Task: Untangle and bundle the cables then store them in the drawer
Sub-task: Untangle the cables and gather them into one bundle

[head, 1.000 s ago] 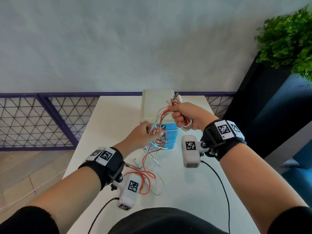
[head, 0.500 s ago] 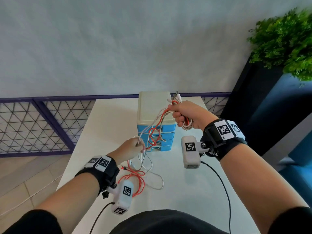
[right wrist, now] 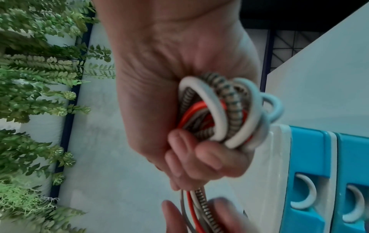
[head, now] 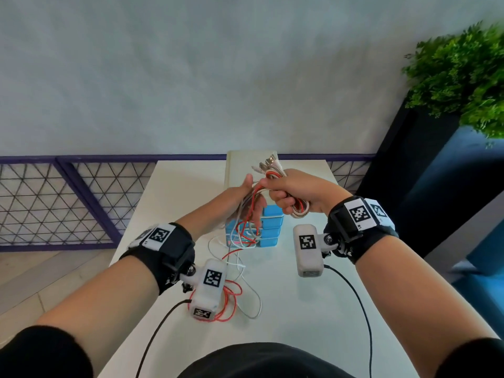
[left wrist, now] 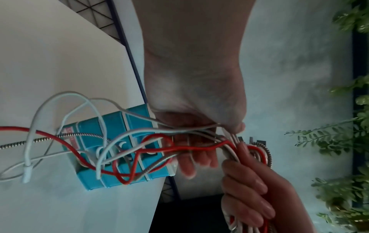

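Note:
My right hand (head: 286, 192) grips a looped bundle of red, white and braided cables (head: 300, 210) above the drawer unit, and connector ends (head: 268, 162) stick out over the fist. In the right wrist view the coil (right wrist: 219, 113) sits in the curled fingers (right wrist: 199, 157). My left hand (head: 245, 203) is just left of it, fingers (left wrist: 191, 157) straight, with the loose strands (left wrist: 151, 146) running between thumb and palm. The strands hang down across the small white cabinet with blue drawers (head: 268, 227), all pushed in. The tails lie tangled on the table (head: 240, 290).
The white table (head: 300, 309) is narrow, with edges close on both sides. A purple mesh railing (head: 54, 200) runs behind and to the left. A dark planter (head: 409, 173) with a green plant (head: 463, 77) stands to the right.
My left hand slid down and left along the strands, then rose back up beside my right hand, its fingers now straight. The right hand kept its grip and barely moved.

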`<state>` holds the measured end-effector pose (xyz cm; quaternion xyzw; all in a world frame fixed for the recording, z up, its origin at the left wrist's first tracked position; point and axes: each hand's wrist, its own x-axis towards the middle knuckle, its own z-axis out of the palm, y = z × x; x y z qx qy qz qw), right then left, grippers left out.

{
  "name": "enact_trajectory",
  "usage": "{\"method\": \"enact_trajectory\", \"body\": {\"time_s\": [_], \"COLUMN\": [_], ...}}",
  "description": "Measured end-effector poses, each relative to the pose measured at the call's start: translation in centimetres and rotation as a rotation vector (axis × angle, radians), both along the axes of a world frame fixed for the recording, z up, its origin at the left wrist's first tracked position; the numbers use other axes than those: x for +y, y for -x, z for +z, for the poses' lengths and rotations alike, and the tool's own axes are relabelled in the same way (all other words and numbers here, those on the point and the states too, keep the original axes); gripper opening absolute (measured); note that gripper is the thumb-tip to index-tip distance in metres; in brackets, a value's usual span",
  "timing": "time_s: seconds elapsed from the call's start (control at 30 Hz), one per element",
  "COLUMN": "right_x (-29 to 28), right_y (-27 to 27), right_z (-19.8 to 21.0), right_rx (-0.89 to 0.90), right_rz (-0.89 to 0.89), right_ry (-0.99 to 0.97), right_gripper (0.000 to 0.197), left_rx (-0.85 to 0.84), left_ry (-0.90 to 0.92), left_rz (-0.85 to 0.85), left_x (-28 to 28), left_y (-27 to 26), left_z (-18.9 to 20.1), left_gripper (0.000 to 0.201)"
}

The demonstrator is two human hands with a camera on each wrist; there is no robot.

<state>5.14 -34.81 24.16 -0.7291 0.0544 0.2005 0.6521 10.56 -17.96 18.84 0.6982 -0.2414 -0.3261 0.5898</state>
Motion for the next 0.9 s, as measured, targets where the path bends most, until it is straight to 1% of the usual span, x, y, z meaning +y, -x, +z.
{"method": "enact_trajectory", "body": {"time_s": [0.03,0.07,0.13,0.2,0.3,0.4,0.5,0.6,0.7,0.8,0.9], "right_x": [-0.2,-0.4,-0.8,-1.0,-1.1,-1.2,-1.8,-2.4,-2.6,-2.4,-2.2], "right_y": [0.1,0.2,0.3,0.4,0.6,0.5,0.1,-0.1,-0.3,-0.5,-0.7], "right_z": [0.1,0.1,-0.1,-0.4,-0.4,-0.5,-0.9,-1.1,-1.3,-1.5,-1.7], "right_rx": [-0.020,-0.038,-0.063,-0.084,-0.126,-0.170,-0.174,-0.137,-0.114,-0.114,-0.104], "right_rz": [-0.011,-0.019,-0.014,0.016,0.033,-0.031,-0.142,-0.218,-0.261,-0.298,-0.347], "right_ry": [0.020,0.036,0.061,0.111,0.239,0.314,0.276,0.235,0.236,0.218,0.201], "right_gripper": [0.021,0.019,0.019,0.021,0.024,0.024,0.016,0.012,0.015,0.016,0.017], "left_rx": [0.076,0.117,0.120,0.102,0.054,-0.080,-0.174,-0.197,-0.222,-0.190,-0.245], "left_ry": [0.033,0.069,0.101,0.096,0.064,-0.018,-0.136,-0.160,-0.147,-0.134,-0.134], "left_rz": [-0.029,-0.048,-0.072,-0.058,-0.058,-0.073,-0.055,0.092,0.214,0.215,0.199], "left_x": [0.1,0.1,0.3,0.4,0.3,0.5,1.6,2.9,3.4,3.5,3.6], "left_y": [0.2,0.4,0.4,0.3,0.5,0.3,-0.5,-1.1,-1.2,-1.2,-1.4], "left_z": [0.1,0.0,-0.3,-0.4,-0.3,-0.5,-1.2,-2.5,-3.1,-3.1,-3.3], "left_gripper": [0.062,0.052,0.039,0.036,0.032,0.028,0.020,0.021,0.020,0.016,0.005]}}
